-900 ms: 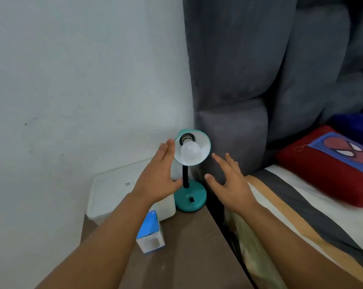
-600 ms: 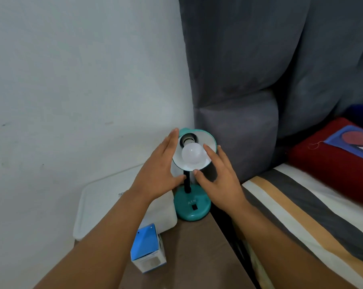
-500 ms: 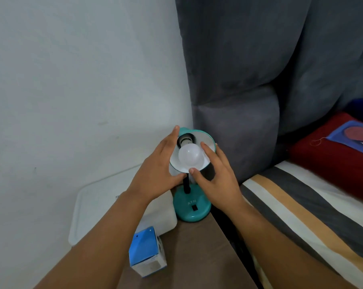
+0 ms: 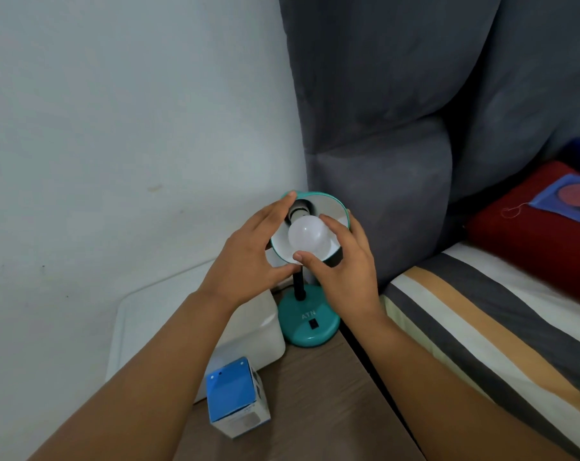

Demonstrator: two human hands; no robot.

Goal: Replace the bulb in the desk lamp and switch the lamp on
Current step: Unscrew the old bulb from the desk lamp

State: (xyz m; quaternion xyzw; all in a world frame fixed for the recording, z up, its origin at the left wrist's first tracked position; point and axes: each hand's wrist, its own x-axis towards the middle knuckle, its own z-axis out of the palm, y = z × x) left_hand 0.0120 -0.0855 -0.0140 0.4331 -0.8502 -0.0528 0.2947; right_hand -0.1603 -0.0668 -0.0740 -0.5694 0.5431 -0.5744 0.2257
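A teal desk lamp stands on the brown bedside table, its shade tilted toward me. A white bulb sits unlit in the shade's socket. My left hand cups the left rim of the shade, fingers against its edge. My right hand wraps around the bulb, thumb under it and fingers on its right side. A black rocker switch shows on the lamp's round base.
A blue and white bulb box stands at the table's near left. A white plastic container sits left of the lamp. The grey padded headboard and a striped bed with a red pillow lie to the right.
My right hand moved in from the right and closed around the bulb. My left hand stayed on the shade's left rim. The view shifted closer.
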